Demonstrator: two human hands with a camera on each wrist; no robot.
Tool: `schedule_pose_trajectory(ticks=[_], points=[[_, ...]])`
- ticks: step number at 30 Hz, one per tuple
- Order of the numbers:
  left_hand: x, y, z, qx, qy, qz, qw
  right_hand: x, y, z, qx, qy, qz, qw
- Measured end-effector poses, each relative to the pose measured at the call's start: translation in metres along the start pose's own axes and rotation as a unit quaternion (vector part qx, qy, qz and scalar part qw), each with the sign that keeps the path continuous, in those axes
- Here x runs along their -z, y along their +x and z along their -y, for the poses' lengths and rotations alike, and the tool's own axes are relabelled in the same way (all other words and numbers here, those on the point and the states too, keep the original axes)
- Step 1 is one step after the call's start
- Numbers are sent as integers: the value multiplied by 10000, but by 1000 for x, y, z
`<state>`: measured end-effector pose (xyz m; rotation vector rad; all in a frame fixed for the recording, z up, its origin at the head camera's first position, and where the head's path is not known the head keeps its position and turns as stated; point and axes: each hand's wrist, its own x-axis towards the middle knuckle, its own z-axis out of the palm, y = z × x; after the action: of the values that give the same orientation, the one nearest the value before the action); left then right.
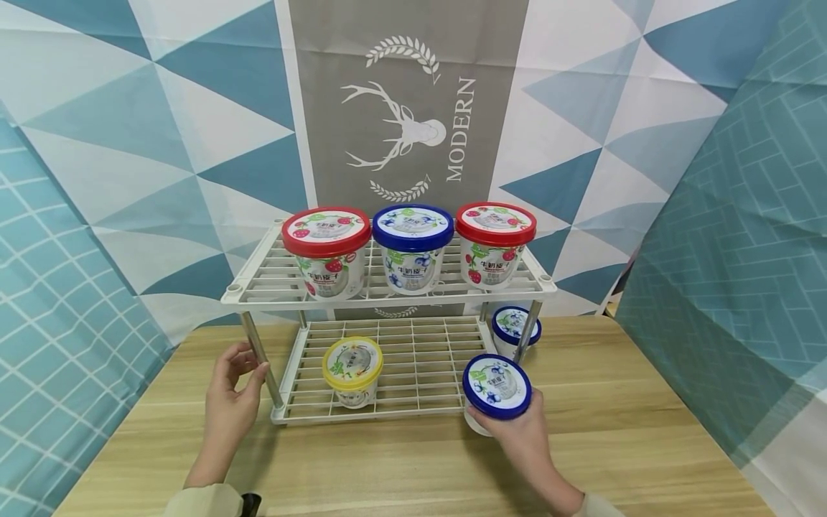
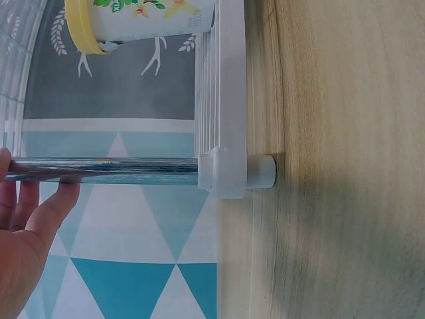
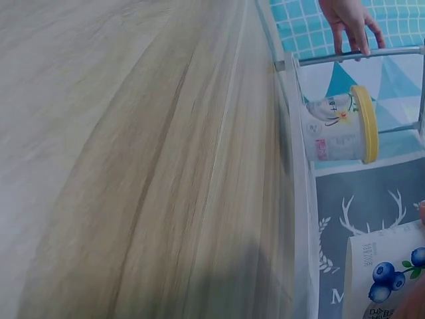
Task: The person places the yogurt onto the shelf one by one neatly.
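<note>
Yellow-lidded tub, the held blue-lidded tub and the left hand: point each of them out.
Yellow-lidded tub (image 3: 337,129), right wrist view: on its side wall.
Held blue-lidded tub (image 1: 497,386), head view: on the top of its lid.
Left hand (image 1: 233,398), head view: on its middle, below the thumb.

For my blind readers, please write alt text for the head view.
A person's right hand holds a blue-lidded tub at a white rack's front right corner; the left hand holds its front left post. Two red-lidded tubs and a second blue-lidded tub stand on top; a yellow-lidded tub stands below, a third blue-lidded tub back right.
</note>
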<state>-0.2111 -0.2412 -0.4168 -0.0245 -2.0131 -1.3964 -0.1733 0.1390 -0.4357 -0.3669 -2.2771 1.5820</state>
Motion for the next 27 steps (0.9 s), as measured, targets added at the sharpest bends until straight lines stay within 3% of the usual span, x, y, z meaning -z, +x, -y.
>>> schedule_pose_trajectory(ticks=[6, 12, 17, 27], points=[[0, 0, 1, -21, 24, -15, 10000, -14, 2, 0, 123, 4, -46, 9999], [0, 0, 1, -30, -13, -7, 10000, -25, 8, -1, 253, 514, 133, 9983], [0, 0, 2, -76, -53, 5, 10000, -33, 9, -1, 234, 625, 204, 9976], [0, 0, 2, 23, -33, 51, 10000, -46, 9, 4, 235, 188, 110, 9995]])
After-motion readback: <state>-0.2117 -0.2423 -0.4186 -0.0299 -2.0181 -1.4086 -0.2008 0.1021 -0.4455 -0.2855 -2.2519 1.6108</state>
